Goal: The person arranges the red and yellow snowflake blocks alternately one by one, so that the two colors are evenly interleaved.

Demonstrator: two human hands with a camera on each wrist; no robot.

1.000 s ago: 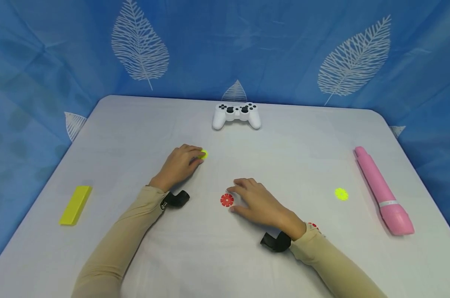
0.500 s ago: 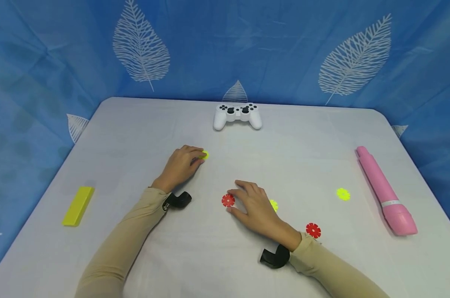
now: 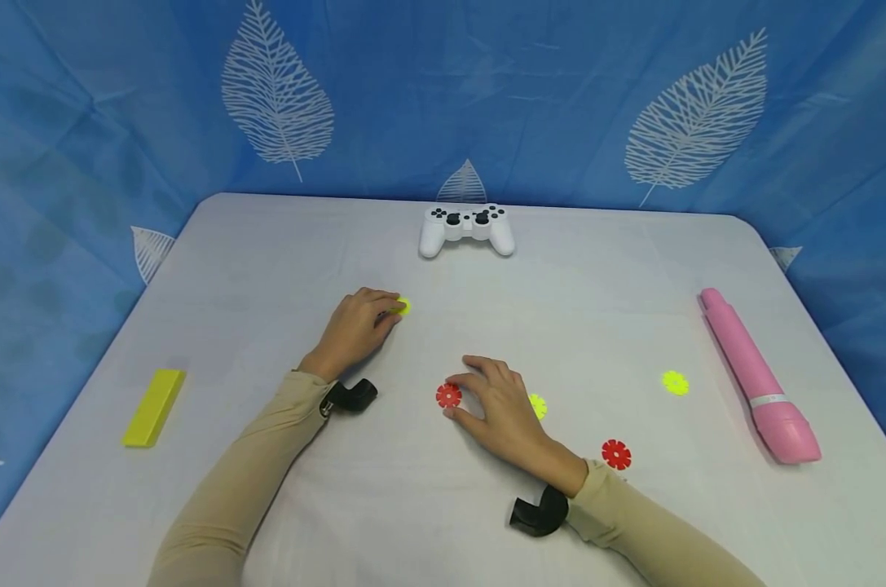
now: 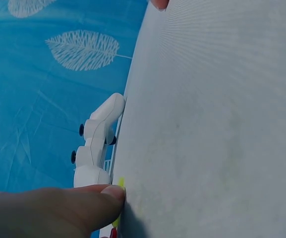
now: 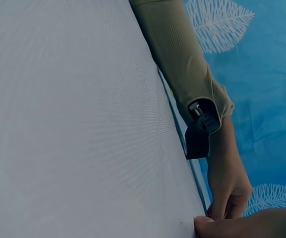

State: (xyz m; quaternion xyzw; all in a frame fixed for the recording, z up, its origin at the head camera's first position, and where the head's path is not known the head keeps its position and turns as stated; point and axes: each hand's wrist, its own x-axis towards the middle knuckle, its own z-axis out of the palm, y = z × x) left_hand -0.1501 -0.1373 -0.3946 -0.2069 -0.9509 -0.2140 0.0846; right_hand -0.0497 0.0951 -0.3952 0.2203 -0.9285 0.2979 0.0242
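Observation:
At the table's left centre, my left hand (image 3: pixel 350 330) pinches a small neon-yellow notched plastic disc (image 3: pixel 405 306); the fingers cover most of it. In the left wrist view the thumb lies against this disc's edge, and a small red piece (image 4: pixel 113 232) shows just below. My right hand (image 3: pixel 503 408) curves over a red notched disc (image 3: pixel 448 396) near the middle. Its index fingertip overlaps the disc's top edge and the thumb tip lies by the bottom edge. Beside that hand, another yellow disc (image 3: pixel 538 406) is partly hidden.
A second red disc (image 3: pixel 616 455) lies near the right sleeve, with a further yellow disc (image 3: pixel 675 383) beyond. Right of these is a folded pink umbrella (image 3: pixel 751 367). A white game controller (image 3: pixel 467 229) sits at the back, a yellow block (image 3: pixel 154 408) at far left.
My right hand and forearm have shifted slightly toward me, uncovering part of a yellow disc and the whole red disc by the sleeve. My left hand stays at its disc.

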